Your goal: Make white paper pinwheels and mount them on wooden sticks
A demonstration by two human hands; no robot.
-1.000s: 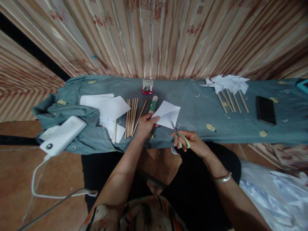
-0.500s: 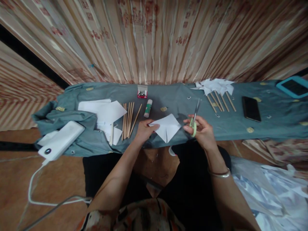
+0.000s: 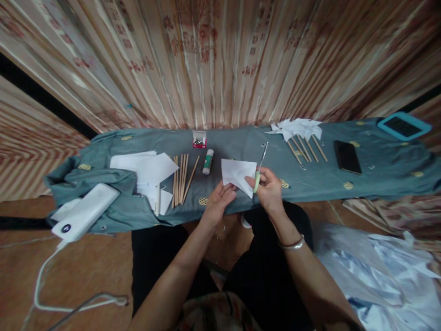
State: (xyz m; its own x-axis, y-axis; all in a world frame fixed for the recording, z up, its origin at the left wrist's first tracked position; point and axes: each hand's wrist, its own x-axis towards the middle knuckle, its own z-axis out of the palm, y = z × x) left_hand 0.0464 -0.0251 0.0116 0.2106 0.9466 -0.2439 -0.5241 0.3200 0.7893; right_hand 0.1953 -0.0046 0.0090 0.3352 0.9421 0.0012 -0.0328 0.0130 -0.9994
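A white square of paper [image 3: 237, 172] is held over the front part of the table, turned so one corner points down toward me. At its lower left edge, my left hand [image 3: 217, 202] has its fingers closed on the paper. My right hand [image 3: 270, 191] grips scissors [image 3: 257, 181] with light green handles, their blades pointing up and away from me. The right thumb also touches the paper's right side. Just beyond the left hand lies a glue stick [image 3: 208, 162] with a green label. Several wooden sticks [image 3: 181, 179] lie left of it.
White paper sheets [image 3: 144, 168] lie at the left, near a white power bank [image 3: 86, 212] with a cable. A small red box [image 3: 199, 140] of metal bits stands at the back. Paper pinwheels on sticks [image 3: 299, 131], a black phone [image 3: 347, 156] and a blue-framed tablet [image 3: 404, 126] are to the right.
My right hand has moved left with the scissors, from beside the paper to its right edge. The paper has been turned, and my left hand has shifted to its lower edge.
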